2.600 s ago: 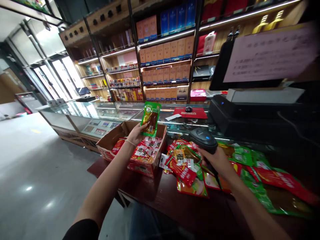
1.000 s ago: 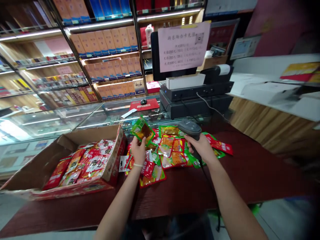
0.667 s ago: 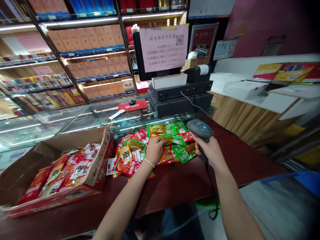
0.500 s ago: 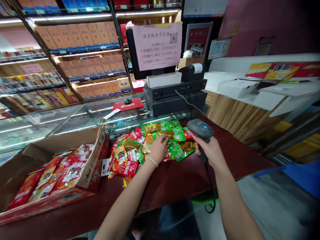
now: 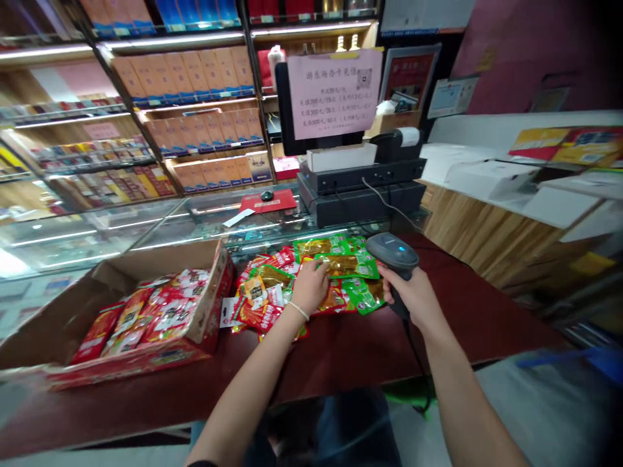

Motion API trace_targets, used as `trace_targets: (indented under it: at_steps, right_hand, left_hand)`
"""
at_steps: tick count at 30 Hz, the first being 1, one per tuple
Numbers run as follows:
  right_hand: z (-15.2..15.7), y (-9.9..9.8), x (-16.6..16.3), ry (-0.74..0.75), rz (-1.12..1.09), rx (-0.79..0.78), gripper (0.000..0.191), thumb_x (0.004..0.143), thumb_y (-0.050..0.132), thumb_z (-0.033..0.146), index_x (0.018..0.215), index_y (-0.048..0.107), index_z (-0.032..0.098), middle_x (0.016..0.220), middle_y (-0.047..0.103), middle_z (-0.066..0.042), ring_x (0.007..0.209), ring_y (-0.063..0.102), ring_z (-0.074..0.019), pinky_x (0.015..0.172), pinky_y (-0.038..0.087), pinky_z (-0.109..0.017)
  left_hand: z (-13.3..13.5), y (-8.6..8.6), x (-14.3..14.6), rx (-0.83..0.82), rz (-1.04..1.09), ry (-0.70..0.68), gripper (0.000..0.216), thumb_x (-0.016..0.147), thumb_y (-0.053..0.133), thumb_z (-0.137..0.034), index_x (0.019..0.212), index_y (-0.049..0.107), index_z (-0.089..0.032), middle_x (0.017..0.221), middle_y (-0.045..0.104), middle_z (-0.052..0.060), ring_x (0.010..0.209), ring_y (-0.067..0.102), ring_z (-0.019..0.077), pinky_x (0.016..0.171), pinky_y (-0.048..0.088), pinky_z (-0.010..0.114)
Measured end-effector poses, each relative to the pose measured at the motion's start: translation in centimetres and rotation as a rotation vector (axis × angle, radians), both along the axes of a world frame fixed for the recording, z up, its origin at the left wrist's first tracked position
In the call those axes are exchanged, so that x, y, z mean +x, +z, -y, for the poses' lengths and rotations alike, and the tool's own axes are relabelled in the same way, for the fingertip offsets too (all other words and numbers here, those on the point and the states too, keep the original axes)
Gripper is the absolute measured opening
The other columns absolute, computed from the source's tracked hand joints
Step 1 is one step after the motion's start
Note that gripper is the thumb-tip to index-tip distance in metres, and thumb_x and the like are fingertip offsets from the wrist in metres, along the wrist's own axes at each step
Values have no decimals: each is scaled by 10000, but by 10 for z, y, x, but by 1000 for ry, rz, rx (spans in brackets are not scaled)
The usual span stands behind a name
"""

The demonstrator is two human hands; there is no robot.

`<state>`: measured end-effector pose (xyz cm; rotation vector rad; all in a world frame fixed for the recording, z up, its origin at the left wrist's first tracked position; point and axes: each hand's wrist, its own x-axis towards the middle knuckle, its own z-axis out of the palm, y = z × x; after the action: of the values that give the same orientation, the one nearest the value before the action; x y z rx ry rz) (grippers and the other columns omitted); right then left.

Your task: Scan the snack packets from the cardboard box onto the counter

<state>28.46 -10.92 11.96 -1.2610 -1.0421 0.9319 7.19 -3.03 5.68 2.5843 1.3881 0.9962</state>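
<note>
My left hand (image 5: 312, 287), a pale band at its wrist, rests on a pile of snack packets with its fingers loosely bent and a little apart. The fingertips touch the left end of a green snack packet (image 5: 353, 265) with brown contents. Another green packet (image 5: 363, 295) lies below it, and a red packet (image 5: 260, 314) sits on the pile's left side. Around the handle of a dark grey barcode scanner (image 5: 393, 251), my right hand (image 5: 411, 292) is closed. The scanner is held at the pile's right edge, its blue light on and its cord hanging down.
An open cardboard box (image 5: 204, 311) of red packets stands left on the dark red counter (image 5: 335, 363). Behind the pile are a glass counter, a cash register (image 5: 360, 198) and a screen bearing a paper sign (image 5: 335, 94). Boxed goods (image 5: 185, 74) fill the shelves.
The view has turned left. Relative to the packets, my left hand has slid slightly left along the green packet, and the scanner in my right hand has shifted a little left.
</note>
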Motion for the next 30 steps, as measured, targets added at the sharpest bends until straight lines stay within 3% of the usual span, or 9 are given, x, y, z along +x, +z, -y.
trace_targets:
  at_steps: [3, 7, 14, 19, 23, 27, 30]
  right_hand:
    - [-2, 5, -24, 61, 57, -42, 425, 685, 796, 524, 612, 554, 181, 461, 542, 13, 354, 490, -111, 350, 400, -228]
    - [-10, 7, -69, 188, 88, -53, 406, 692, 788, 538, 665, 573, 195, 466, 546, 17, 355, 489, -119, 346, 402, -235]
    - [-20, 10, -163, 422, 142, -73, 425, 702, 769, 561, 630, 566, 195, 498, 560, -2, 393, 509, -120, 376, 410, -234]
    - [-28, 19, -233, 568, 228, -30, 388, 743, 723, 561, 658, 574, 214, 469, 563, -6, 392, 512, -144, 393, 402, -262]
    - [-33, 22, -282, 673, 309, 46, 357, 773, 678, 543, 672, 558, 222, 445, 556, 5, 384, 505, -152, 418, 401, -277]
    - [-37, 22, -312, 677, 386, 53, 342, 769, 662, 533, 683, 555, 220, 434, 549, 13, 377, 508, -159, 414, 380, -278]
    - [-37, 23, -321, 684, 396, 73, 347, 776, 654, 533, 673, 552, 218, 445, 556, 10, 379, 499, -151, 411, 367, -272]
  left_hand:
    - [5, 19, -32, 14, 67, 53, 291, 920, 542, -196, 1190, 647, -171, 1118, 649, 118, 1072, 601, 232, 960, 498, 378]
    - [21, 50, -89, 58, 86, 131, 264, 930, 537, -206, 1162, 661, -179, 1082, 662, 100, 1047, 612, 221, 946, 495, 357]
    - [59, 86, -221, 52, 41, 336, 249, 955, 506, -246, 1135, 671, -197, 1087, 688, 80, 1014, 642, 203, 916, 498, 316]
    - [75, 91, -322, -32, -66, 529, 242, 945, 518, -274, 1092, 690, -188, 1067, 715, 80, 996, 657, 215, 911, 497, 321]
    - [71, 88, -386, -215, -88, 651, 272, 917, 539, -274, 1117, 691, -170, 1051, 736, 86, 975, 678, 215, 879, 508, 292]
    - [49, 77, -428, -506, -272, 697, 380, 899, 534, -287, 1239, 651, -167, 1161, 716, 91, 1055, 668, 219, 907, 488, 262]
    - [26, 65, -445, -684, -423, 667, 397, 839, 589, -271, 1216, 676, -182, 1204, 702, 90, 1099, 654, 234, 943, 472, 261]
